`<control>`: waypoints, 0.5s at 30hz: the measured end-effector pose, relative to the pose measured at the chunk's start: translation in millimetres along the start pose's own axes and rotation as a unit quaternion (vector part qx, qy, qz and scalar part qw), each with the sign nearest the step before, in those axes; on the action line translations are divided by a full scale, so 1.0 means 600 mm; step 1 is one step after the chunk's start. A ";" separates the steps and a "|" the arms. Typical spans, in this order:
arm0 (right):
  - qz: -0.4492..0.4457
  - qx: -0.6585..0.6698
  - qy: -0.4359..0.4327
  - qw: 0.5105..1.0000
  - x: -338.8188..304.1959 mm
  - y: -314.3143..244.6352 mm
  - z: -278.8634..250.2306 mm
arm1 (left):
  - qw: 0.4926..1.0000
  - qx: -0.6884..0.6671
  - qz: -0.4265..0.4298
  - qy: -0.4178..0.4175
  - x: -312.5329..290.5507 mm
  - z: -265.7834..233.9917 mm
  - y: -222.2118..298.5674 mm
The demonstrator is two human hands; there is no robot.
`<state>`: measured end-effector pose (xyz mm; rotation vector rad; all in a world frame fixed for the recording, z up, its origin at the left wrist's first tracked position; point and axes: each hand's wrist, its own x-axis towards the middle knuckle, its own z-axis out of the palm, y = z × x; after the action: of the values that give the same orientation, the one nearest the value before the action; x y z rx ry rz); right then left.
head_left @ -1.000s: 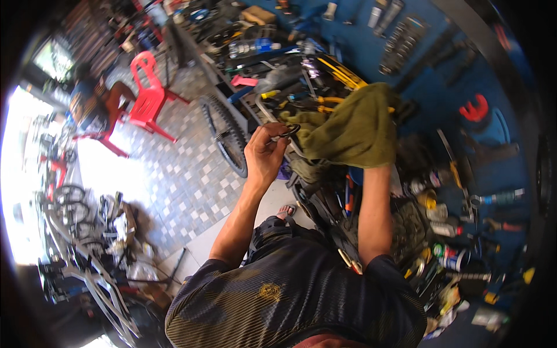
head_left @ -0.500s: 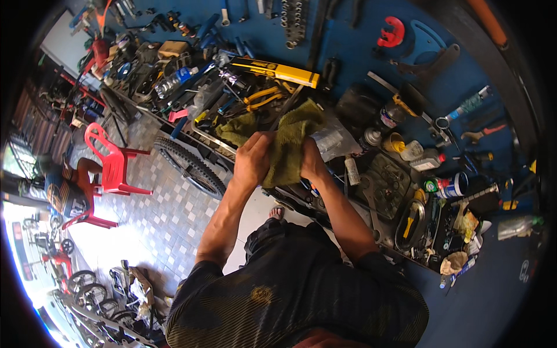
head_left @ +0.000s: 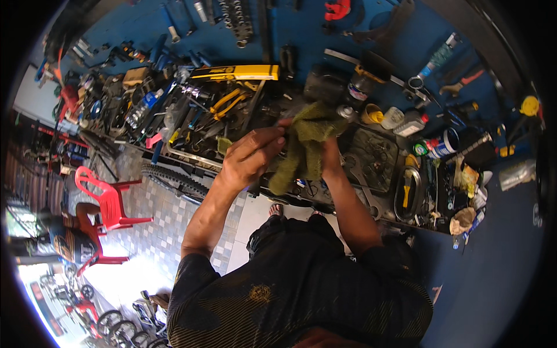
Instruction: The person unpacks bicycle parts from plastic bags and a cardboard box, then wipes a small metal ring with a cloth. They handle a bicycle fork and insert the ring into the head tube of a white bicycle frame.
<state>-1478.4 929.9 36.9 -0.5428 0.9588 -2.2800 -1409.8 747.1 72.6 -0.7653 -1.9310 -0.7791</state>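
Note:
A fuzzy olive-green cloth (head_left: 307,148) hangs bunched between my hands above the workbench edge. My right hand (head_left: 331,158) holds it from the right, and the folds drape over most of the fingers. On the left, my left hand (head_left: 252,155) is closed, fingers pressed together and tips against the cloth's left side. What lies inside its grip is hidden. A small scrap of green fabric (head_left: 224,145) shows just beyond the left hand; whether it belongs to the same cloth I cannot tell.
Tools crowd the bench: yellow-handled pliers (head_left: 227,104), a long yellow box (head_left: 235,72), a metal tray (head_left: 371,156) of small parts, and bottles (head_left: 412,123). A bicycle tyre (head_left: 174,181) stands below the bench edge. A person (head_left: 72,238) sits by red plastic chairs (head_left: 110,197).
The view has shifted, so the bench appears further left. The cloth has gone from stretched between both hands to bunched over my right hand, and my left fingers have shifted on its edge.

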 end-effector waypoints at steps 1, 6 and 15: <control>-0.050 0.020 -0.008 0.999 -0.006 -0.006 -0.013 | 1.000 -0.020 0.018 0.003 0.013 0.007 0.001; -0.084 0.155 0.030 0.984 -0.054 -0.066 -0.088 | 0.995 -0.093 0.041 0.022 0.052 0.045 0.012; -0.148 -0.221 0.258 0.929 -0.136 -0.045 -0.082 | 0.913 -0.323 -0.244 -0.050 0.063 0.145 0.015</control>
<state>-1456.2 1023.4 13.7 -0.2758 1.7842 -2.5385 -1461.8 826.8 72.9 -0.7051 -1.9880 -1.7757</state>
